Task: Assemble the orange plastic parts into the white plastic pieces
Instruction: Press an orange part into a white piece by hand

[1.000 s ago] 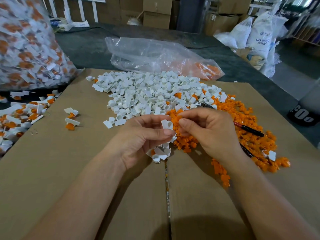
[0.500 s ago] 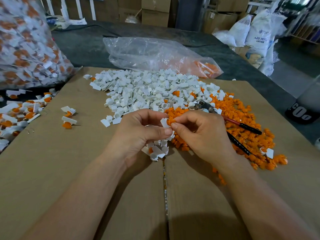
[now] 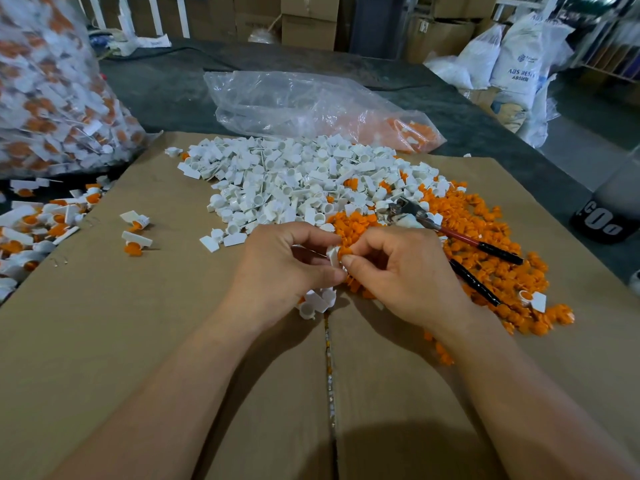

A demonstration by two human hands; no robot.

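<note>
Holding orange parts (image 3: 410, 130), a clear bag (image 3: 294, 98) lies beyond white pieces (image 3: 294, 178)

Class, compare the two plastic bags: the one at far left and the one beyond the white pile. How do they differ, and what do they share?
The left bag bulges, packed full; the back bag lies slack and mostly empty. The left bag holds white pieces mixed with orange; the back bag shows only a few orange parts at its right end. Both are clear plastic.
</note>
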